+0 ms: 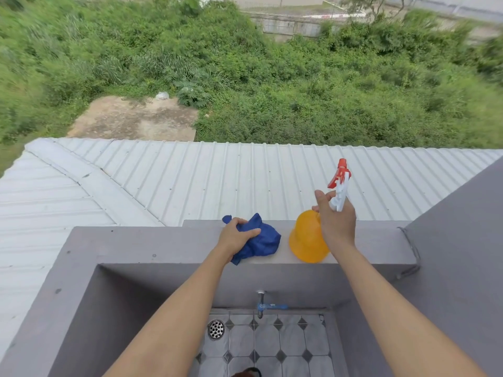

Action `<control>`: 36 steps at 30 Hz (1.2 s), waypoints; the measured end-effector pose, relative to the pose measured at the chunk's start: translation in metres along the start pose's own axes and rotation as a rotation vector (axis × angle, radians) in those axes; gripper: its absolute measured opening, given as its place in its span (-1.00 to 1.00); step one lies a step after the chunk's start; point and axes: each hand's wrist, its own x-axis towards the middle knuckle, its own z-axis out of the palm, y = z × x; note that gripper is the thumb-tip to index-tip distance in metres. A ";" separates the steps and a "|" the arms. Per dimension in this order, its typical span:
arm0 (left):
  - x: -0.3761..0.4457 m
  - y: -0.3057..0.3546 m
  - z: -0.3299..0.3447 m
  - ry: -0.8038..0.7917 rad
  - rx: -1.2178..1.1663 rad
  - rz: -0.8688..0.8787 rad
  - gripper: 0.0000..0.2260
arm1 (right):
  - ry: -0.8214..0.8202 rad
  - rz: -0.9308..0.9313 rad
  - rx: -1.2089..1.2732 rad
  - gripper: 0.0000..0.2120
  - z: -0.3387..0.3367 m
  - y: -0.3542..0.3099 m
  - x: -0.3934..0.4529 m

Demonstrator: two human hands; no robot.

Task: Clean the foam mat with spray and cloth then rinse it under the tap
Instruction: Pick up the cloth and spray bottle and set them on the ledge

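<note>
— What is seen nearest?

— A tiled floor (272,346) with a round drain (216,328) is seen at the bottom, enclosed by grey walls. A tap (262,306) with a blue handle is mounted on the far wall above it. Both forearms are stretched over this basin.

— And the hands?

— The left hand (236,236) is laid palm down on a crumpled blue cloth (261,240), the fingers curled over it. The cloth is rested on the grey ledge (163,243). The right hand (336,219) is closed around the neck of a spray bottle (307,238), whose orange body is stood on the same ledge, just beside the cloth. The white and red trigger head (340,186) is seen above the fingers.

— Where is the foam mat?

— It cannot be made out in this view.

— What is found beyond?

— A white corrugated roof (190,175) is spread behind the ledge. Farther off, a bare patch of ground (136,121) is ringed by dense green brush (299,91), and a concrete wall (285,25) is seen at the top.
</note>
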 end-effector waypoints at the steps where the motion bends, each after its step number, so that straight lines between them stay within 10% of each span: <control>1: 0.002 -0.001 0.001 0.029 0.061 0.025 -0.76 | -0.001 -0.001 0.004 -0.78 0.000 0.000 0.000; 8: -0.007 0.009 0.015 0.436 0.737 0.295 -0.81 | 0.003 -0.018 0.019 -0.78 -0.002 0.001 -0.003; 12: -0.029 0.033 0.010 0.399 0.453 0.496 -0.78 | 0.013 -0.022 0.019 -0.78 -0.003 0.002 -0.002; 16: -0.035 0.054 0.002 0.306 -0.038 0.289 -0.74 | 0.018 -0.031 0.019 -0.77 -0.003 0.005 -0.001; 23: -0.009 0.003 -0.014 0.261 -0.029 0.017 -0.78 | 0.029 -0.082 -0.072 -0.79 -0.001 0.014 0.001; 28: -0.004 -0.024 -0.007 0.442 0.686 0.228 -0.46 | 0.001 -0.034 -0.203 -0.73 0.000 0.047 0.001; 36: -0.002 -0.065 -0.002 0.081 1.227 0.483 -0.29 | -0.009 -0.023 -0.207 -0.54 0.001 0.056 0.001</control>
